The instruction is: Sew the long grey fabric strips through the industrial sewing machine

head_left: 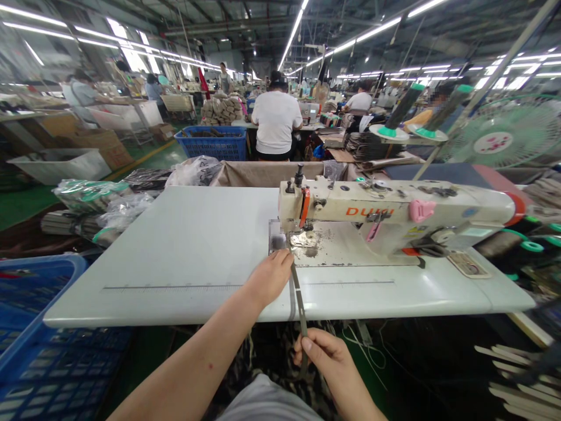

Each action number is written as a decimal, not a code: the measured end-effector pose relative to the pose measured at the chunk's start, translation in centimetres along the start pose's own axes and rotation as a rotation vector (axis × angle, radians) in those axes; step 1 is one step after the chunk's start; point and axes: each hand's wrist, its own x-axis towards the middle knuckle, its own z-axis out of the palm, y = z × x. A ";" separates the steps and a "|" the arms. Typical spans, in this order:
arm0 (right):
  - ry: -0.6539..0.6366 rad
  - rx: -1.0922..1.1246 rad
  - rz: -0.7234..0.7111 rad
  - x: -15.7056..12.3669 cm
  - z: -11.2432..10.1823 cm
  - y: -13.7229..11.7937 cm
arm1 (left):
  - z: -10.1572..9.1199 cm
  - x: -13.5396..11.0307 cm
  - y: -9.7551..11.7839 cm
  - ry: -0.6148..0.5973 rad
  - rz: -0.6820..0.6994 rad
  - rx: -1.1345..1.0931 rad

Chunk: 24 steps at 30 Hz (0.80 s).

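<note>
A narrow grey-brown fabric strip runs from the needle area of the sewing machine down over the front edge of the white worktable. My left hand is closed at the strip's upper end, just in front of the needle; its fingertips are partly hidden. Below the table edge, my right hand pinches the strip between thumb and fingers. A pale mark crosses the strip between the two hands. The stitching point is partly hidden behind my left hand.
A printed ruler line crosses the tabletop. Blue plastic crates stand at the left, beside plastic-wrapped bundles. A green fan and thread cones are at the right. A person in a white shirt sits ahead.
</note>
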 end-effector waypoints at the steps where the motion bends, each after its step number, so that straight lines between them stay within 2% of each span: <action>1: 0.000 -0.004 -0.001 0.0 0.0 0.0 | -0.1 0.0 0.0 0.003 -0.006 -0.006; 8: 0.001 -0.005 0.008 -0.1 0.1 0.1 | -0.5 0.1 0.3 0.006 -0.028 -0.041; 24: 0.011 0.014 -0.017 -0.1 0.2 0.1 | -0.1 0.3 0.0 -0.021 -0.011 -0.007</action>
